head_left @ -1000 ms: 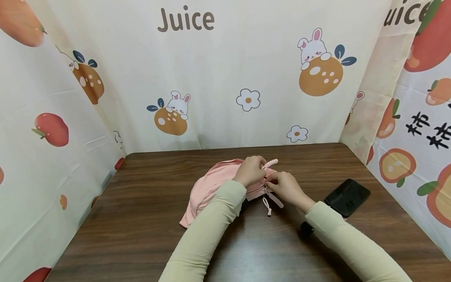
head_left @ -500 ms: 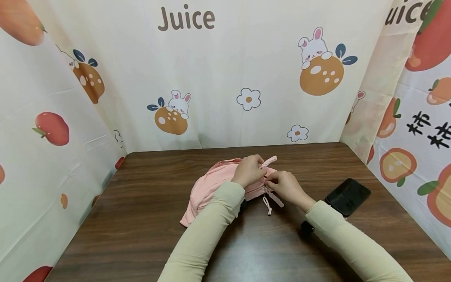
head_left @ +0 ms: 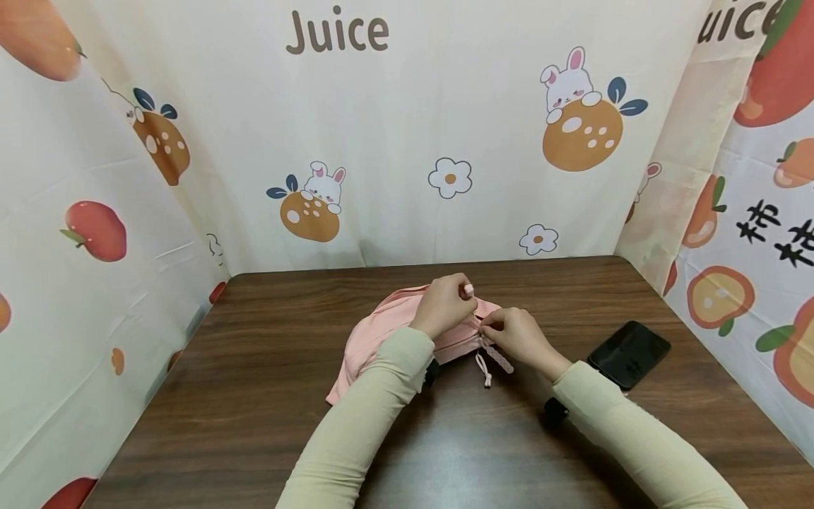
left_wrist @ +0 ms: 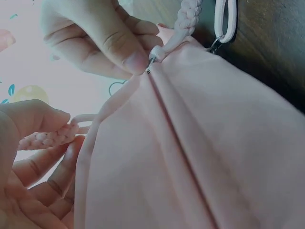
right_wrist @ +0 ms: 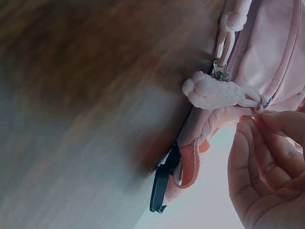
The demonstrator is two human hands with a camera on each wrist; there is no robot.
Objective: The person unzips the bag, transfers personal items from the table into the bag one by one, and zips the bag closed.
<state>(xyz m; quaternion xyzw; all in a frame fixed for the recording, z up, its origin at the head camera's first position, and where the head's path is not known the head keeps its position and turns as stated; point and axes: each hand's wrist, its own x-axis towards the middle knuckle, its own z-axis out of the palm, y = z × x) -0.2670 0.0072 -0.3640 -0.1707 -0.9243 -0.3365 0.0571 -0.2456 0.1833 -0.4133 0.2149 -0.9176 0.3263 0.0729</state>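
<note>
A pink waist bag lies on the table under both hands. My left hand is over its far side and pinches a braided zipper pull between thumb and fingers; the cord's loop runs to the bag's edge. At the bag's right end my right hand pinches the fabric by the end of a zipper. Below those fingertips hangs a second braided pull, and another zipper slider shows beside it. A black buckle on a pink strap sticks out at this end.
A black smartphone lies on the wooden table to the right, close to my right sleeve. A small black object shows beneath that forearm. Printed curtains stand along the back and both sides.
My left hand has shifted a little left and away with the pull, whose tip now shows above the fingers. The right hand keeps its pinch at the bag's end.
</note>
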